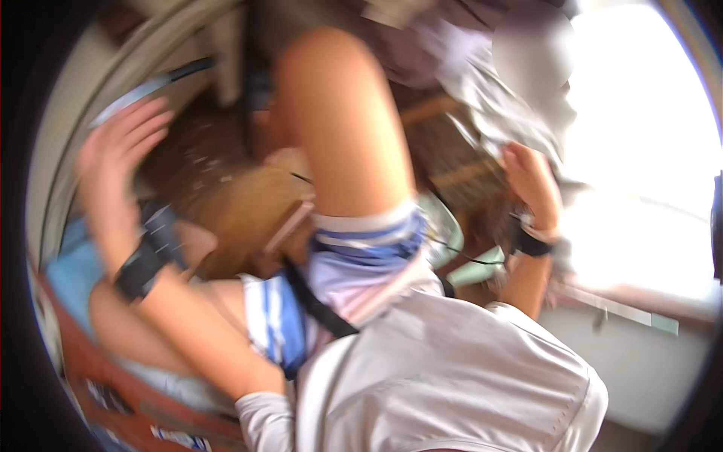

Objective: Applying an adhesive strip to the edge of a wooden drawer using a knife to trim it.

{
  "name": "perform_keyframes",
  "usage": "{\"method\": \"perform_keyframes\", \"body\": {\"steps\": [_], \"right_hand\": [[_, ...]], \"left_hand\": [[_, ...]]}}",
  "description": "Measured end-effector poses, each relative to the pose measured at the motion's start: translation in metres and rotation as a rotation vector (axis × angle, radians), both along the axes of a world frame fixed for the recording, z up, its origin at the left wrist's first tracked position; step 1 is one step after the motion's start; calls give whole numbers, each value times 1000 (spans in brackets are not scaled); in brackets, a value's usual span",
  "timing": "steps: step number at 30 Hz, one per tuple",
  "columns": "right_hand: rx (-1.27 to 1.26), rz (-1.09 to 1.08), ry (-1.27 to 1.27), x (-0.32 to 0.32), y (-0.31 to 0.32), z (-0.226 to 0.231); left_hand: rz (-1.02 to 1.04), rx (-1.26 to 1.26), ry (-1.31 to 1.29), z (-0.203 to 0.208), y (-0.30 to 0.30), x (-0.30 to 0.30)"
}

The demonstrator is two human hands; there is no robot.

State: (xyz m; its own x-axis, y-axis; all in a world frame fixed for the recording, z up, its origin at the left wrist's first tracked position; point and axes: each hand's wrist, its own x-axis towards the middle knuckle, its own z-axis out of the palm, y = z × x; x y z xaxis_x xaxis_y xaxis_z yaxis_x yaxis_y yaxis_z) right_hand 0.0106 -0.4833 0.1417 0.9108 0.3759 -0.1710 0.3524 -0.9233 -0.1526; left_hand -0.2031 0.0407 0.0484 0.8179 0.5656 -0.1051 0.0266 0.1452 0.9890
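Observation:
The picture is blurred by motion. My left hand (120, 151) is raised at the upper left with its fingers spread and nothing in it; a black band wraps that wrist. My right hand (531, 181), also with a black wrist band, is closed on the lower edge of a pale grey cloth (512, 98) that hangs at the upper right. Between the hands my bare knee (339, 113) is lifted, above blue-and-white striped shorts (361, 248) and a white shirt (452, 377).
A brown wooden surface (241, 203) lies below the knee. A very bright window (648, 151) fills the right side, with a pale ledge (625, 309) under it. At the lower left are a light blue surface (71, 279) and a red-brown edge (113, 392).

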Motion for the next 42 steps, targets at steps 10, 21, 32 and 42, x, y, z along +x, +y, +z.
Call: {"method": "perform_keyframes", "body": {"steps": [10,21,32,42], "right_hand": [[-36,-1020,425,-103,-326,-245],[525,-1447,434,-122,-310,-341],[380,-1037,287,-82,-360,-331],[661,-21,222,-9,70,-19]], "left_hand": [[-48,142,328,-28,-29,29],[-11,137,347,-16,-11,10],[42,72,347,-8,-42,15],[124,251,624,15,-40,-7]]}}
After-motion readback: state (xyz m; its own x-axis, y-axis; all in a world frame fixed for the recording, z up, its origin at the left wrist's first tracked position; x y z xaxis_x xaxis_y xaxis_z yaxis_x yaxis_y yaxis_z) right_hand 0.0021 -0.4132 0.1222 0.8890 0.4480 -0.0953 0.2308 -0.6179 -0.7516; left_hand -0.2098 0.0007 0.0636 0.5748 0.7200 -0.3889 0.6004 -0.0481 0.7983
